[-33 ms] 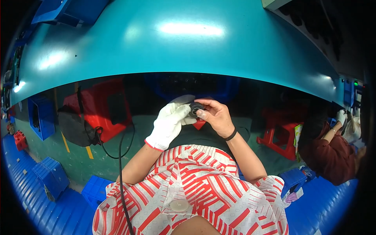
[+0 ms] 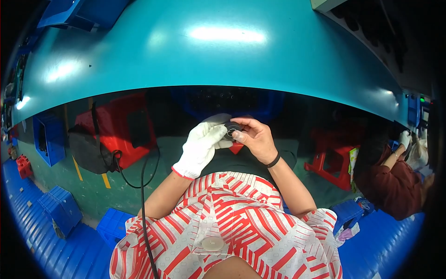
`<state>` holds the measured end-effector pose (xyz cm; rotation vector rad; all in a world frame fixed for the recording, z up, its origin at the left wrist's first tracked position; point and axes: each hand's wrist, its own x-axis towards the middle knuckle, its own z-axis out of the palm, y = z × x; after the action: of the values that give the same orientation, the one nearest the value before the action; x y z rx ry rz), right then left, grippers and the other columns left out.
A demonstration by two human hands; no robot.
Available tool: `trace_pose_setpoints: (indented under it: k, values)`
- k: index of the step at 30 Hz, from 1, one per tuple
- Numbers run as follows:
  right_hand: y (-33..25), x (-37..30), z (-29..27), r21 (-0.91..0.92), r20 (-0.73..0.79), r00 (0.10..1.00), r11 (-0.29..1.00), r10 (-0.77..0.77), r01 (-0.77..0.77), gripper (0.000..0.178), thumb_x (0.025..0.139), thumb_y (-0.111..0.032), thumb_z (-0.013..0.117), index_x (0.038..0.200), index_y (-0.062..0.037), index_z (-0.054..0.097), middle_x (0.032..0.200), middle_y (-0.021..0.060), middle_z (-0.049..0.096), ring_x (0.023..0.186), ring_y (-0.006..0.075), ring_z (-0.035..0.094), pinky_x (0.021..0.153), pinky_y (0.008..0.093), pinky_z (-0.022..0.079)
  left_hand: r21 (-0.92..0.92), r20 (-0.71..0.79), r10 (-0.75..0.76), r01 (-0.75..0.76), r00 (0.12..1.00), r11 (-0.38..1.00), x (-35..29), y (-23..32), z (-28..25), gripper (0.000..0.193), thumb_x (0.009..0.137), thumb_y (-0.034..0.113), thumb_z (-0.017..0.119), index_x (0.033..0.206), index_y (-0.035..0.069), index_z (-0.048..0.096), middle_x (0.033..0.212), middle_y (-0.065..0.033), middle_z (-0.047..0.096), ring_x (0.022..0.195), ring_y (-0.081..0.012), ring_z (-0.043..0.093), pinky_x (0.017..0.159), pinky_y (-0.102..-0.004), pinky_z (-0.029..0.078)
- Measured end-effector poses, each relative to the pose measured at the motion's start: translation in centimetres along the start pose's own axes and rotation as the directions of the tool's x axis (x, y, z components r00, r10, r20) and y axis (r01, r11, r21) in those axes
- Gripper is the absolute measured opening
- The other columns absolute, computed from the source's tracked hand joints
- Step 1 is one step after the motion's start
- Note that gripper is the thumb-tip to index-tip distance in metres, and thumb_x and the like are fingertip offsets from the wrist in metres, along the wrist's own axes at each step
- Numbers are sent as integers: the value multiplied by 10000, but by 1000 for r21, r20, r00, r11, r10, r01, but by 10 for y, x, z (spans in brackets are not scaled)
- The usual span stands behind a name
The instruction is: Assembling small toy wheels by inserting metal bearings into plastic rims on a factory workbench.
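Between my two hands is a small round black part (image 2: 230, 125) with a pale ring on its face; its exact kind cannot be made out. My left hand (image 2: 202, 143), in a white knitted glove with a red cuff edge, pinches the part from the left. On the other side my bare right hand (image 2: 257, 139) grips it with thumb and fingers, a black band round the wrist. Both hands are held in front of my body, below the near edge of the turquoise table (image 2: 223, 60). Fingers partly hide the part.
Under the table edge sits a dark blue bin (image 2: 274, 104) with small dark pieces. Red stools stand left (image 2: 123, 156) and right (image 2: 320, 174), the left one with a black bag (image 2: 86, 151). A black cable (image 2: 143, 204) hangs at my left. A co-worker (image 2: 395, 186) sits far right.
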<state>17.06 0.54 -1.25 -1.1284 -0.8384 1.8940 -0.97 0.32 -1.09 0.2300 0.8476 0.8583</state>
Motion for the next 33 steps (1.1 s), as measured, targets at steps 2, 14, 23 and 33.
trace_pose_setpoints:
  k: [2,14,23,33]
  values:
    - [6,-1,2,-151,-55,984,976,-168,158,288,795,-47,697,1066,3,612,1020,71,608,919,133,591,796,251,496,93,-43,13,-9,999,996,-3,0,0,328,901,86,552,1178,-77,493,1032,-159,609,887,-221,648,758,-313,562]
    - [-10,-8,12,-658,60,931,688,-359,307,477,698,-45,749,1147,-51,588,1075,97,573,877,176,596,765,261,506,190,48,93,-100,995,977,-11,10,5,512,796,17,668,1244,-82,441,1126,-171,572,1030,-211,595,866,-294,519]
    - [-12,-4,9,-676,180,936,653,-304,342,463,722,-45,735,1154,-79,571,1088,114,561,937,233,593,756,292,526,180,-63,24,-13,998,984,-7,7,5,431,826,8,638,1212,-90,474,1066,-157,604,923,-185,624,769,-268,542]
    - [-4,-4,11,-703,150,944,640,-293,310,432,740,-119,740,1135,-73,571,1047,124,570,870,230,600,731,311,515,326,-103,153,-112,983,939,-4,-3,0,347,869,59,610,1172,-79,512,1028,-148,614,863,-182,637,734,-291,554]
